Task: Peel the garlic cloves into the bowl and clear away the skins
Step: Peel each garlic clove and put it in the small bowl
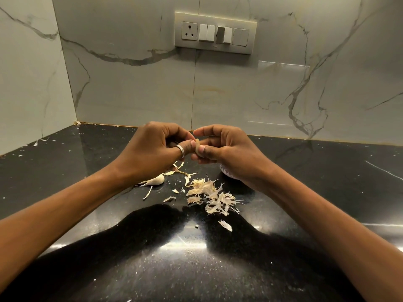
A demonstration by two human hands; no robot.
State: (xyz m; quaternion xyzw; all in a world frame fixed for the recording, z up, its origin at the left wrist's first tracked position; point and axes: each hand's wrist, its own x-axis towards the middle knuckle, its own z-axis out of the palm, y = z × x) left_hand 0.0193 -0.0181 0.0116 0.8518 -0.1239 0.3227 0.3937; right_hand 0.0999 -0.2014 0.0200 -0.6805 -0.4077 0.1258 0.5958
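Black polished stone counter [87, 162], speckled and highly reflective, with glare patches toward the near edge. Held in the air above it, between both hands, is one garlic clove [197, 147].

On the left hand [150, 149] the fingers are curled and the thumb tip is pressed onto the clove; a plain metal ring [181, 150] is worn. On the right hand [226, 149] the clove is pinched between thumb and curled fingers. Both hands are closed on the same clove.

Step judged: skin being stripped, task mid-way.
- The clove should be gripped low by the right hand.
- Skin should be lifted at the pointed tip with the left thumbnail and pulled lengthwise, not scraped. Papery skin is expected to tear into slivers if pulled sideways.
- Grip should be kept light, since a bare clove is smooth and likely to slip.

The loose skins [209, 196] are dry, thin, pale cream, curled and frayed. They are heaped on the counter just nearer than the hands. They look light enough to scatter, so sweeping is advised over picking.

One unpeeled clove [156, 180], teardrop-shaped and off-white, lies beside the left wrist.

Of the bowl [225, 171] only a pale rounded edge is seen under the right hand; probably the bowl, not confirmed.

A glossy veined marble wall [130, 88] stands behind.
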